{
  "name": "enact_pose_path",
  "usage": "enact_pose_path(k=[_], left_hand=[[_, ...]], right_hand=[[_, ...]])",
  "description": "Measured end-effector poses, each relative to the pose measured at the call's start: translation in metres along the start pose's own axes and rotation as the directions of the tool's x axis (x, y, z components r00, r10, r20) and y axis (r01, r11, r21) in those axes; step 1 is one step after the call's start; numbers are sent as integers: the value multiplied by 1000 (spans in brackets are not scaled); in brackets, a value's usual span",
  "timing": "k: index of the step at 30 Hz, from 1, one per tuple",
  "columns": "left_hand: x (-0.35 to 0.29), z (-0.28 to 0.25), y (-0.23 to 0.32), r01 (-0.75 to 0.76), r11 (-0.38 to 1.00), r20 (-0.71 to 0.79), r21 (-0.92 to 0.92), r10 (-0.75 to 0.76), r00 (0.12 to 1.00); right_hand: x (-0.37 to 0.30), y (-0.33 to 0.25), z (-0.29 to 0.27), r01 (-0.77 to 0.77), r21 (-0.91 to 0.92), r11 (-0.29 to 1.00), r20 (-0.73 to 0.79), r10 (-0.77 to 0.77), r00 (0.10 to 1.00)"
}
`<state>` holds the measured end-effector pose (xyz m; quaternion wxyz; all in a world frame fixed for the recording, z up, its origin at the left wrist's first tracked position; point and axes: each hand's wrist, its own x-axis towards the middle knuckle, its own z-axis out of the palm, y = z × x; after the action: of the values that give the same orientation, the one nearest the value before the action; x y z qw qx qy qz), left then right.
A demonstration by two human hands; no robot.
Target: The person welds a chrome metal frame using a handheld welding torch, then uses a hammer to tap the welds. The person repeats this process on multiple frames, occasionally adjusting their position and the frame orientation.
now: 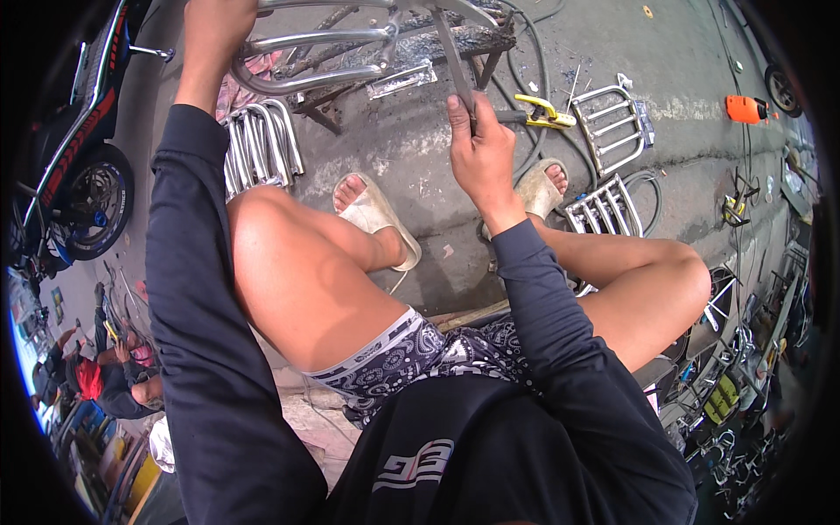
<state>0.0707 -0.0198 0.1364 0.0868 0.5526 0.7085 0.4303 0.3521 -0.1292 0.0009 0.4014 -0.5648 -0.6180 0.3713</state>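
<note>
A shiny rack of bent metal tubes (319,85) lies across a rough wooden bench (451,45) at the top of the view. My left hand (219,31) is closed around the rack's left end, its fingertips cut off by the upper edge. In my right hand (484,157) is a long, flat, dark grey file (452,57), gripped at its lower end with the thumb along it. Its upper end reaches up to the rack's right part, and I cannot tell whether they touch. Just right of that hand is a yellow welding clamp (544,112) with a black handle.
Finished-looking tube racks (262,144) are stacked at left, and another rack (610,129) lies at right beside a smaller one (605,210). Cables (534,52) snake over the floor. A motorcycle (87,197) stands left, an orange container (746,108) far right. Other people (114,376) sit lower left.
</note>
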Motion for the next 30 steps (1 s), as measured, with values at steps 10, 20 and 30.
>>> enact_pose_path(k=[10,20,30], left_hand=[[-8,3,5,-55,998,-3,-24,55,998],[-1,1,-4,18,1000,3,3,-18,1000],[3,-8,-24,42,997,130,64,-51,990]], right_hand=[[4,0,0,-14,22,1000,18,14,1000],[2,9,-1,-51,-123,991,93,63,994],[6,13,8,3,-117,993,34,1,999]])
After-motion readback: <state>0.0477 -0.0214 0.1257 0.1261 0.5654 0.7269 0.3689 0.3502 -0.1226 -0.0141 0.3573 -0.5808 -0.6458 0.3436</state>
